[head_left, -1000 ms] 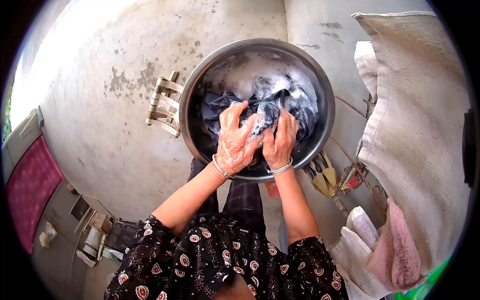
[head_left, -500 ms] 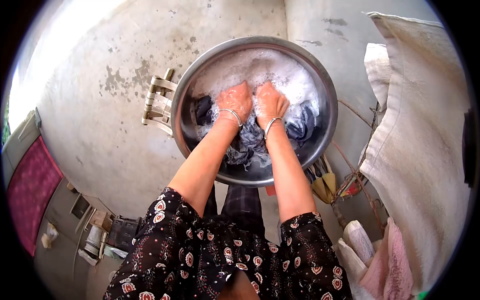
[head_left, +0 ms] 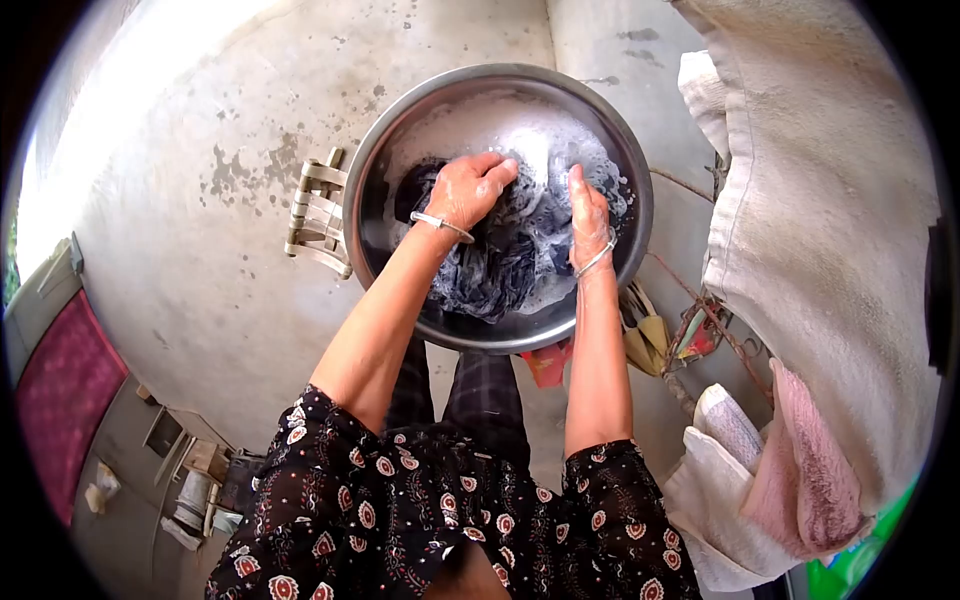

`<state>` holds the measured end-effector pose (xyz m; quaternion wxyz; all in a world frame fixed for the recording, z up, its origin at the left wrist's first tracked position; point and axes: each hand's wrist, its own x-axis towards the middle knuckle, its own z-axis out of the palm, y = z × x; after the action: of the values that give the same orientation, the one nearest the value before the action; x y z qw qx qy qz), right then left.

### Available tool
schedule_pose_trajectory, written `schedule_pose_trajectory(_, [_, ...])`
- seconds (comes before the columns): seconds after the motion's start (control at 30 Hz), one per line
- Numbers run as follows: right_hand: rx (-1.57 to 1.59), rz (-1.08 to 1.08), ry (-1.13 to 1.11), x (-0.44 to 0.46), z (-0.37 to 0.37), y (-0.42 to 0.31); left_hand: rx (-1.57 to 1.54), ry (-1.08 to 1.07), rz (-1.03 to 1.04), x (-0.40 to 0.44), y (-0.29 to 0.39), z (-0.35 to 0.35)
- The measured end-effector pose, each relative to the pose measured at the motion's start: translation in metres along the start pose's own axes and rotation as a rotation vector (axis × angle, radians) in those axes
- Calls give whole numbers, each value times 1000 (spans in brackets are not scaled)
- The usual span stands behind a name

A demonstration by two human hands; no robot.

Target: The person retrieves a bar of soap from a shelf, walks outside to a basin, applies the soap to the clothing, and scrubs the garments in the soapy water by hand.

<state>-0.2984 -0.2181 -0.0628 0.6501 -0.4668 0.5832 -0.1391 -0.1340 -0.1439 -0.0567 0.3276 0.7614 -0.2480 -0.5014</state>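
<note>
A wide steel basin holds foamy water and dark wet cloth, bunched in its middle and near side. My left hand lies over the cloth's left part, thumb and forefinger a little apart, the other fingers mostly hidden beneath. At the basin's right side my right hand is turned edge-on beside the cloth, fingers stretched out and nothing visibly gripped. White suds coat the water toward the far rim. Each wrist carries a bangle.
A small woven-strap stool stands against the basin's left side. Pale towels and a pink towel hang at the right, near thin branches. Odds and ends lie at lower left on the concrete floor.
Both hands have come up out of the suds and moved apart, the right one toward the basin's right wall. More dark cloth now shows, gathered in the middle. The view has shifted slightly.
</note>
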Motion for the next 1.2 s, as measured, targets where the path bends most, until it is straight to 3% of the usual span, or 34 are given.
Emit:
schedule_pose_trajectory(0.03, [-71, -161, -42, -10, 6, -7, 94, 11, 107, -11, 2, -2])
schedule_pose_trajectory(0.1, [-279, -209, -112, -42, 10, -22, 155, 18, 150, -37, 3, -12])
schedule_pose_trajectory(0.17, [-353, -554, -97, -70, 20, -24, 189, 205, 528, -64, -3, -12])
schedule_pose_trajectory(0.2, [-417, -704, -61, -75, 26, -18, 206, 216, 549, -77, -7, -12])
schedule_pose_trajectory(0.37, [-892, -699, 104, -78, 50, 32, 754, 293, 527, -94, -32, 13])
schedule_pose_trajectory(0.5, [-992, -779, 205, -36, 59, 59, 860, 225, 358, -60, -47, 25])
schedule_pose_trajectory(0.6, [-1231, -543, 183, -10, 65, 60, 914, 135, 180, -32, -40, 28])
schedule_pose_trajectory(0.63, [-1281, -567, 275, 3, 67, 57, 935, 145, 148, -21, -37, 29])
schedule_pose_trajectory(0.67, [-1316, -348, 122, 13, 68, 53, 967, 5, 78, -6, -39, 26])
schedule_pose_trajectory(0.7, [-1336, -129, -32, 21, 67, 50, 931, 1, 38, 3, -40, 25])
schedule_pose_trajectory(0.73, [-1216, -204, 118, 26, 68, 55, 912, -35, 24, 11, -35, 21])
schedule_pose_trajectory(0.77, [-983, -479, 205, 31, 66, 48, 894, -72, 10, 16, -32, 19])
schedule_pose_trajectory(0.83, [-911, -39, -32, 29, 65, 37, 828, 4, -58, 24, -33, 17])
schedule_pose_trajectory(0.87, [-1335, -274, -292, 40, 60, 28, 731, 71, -74, 24, -30, 13])
schedule_pose_trajectory(0.97, [-676, -302, 190, 28, 57, -10, 201, 338, 148, 11, -14, 6])
schedule_pose_trajectory(1.03, [-596, -376, 146, 5, 47, -28, 69, 400, 352, -7, 1, 5])
schedule_pose_trajectory(1.13, [-589, -665, 100, -35, 35, -44, 93, 400, 567, -46, 10, -2])
schedule_pose_trajectory(1.2, [-671, -713, 49, -63, 29, -43, 227, 393, 534, -76, 12, -10])
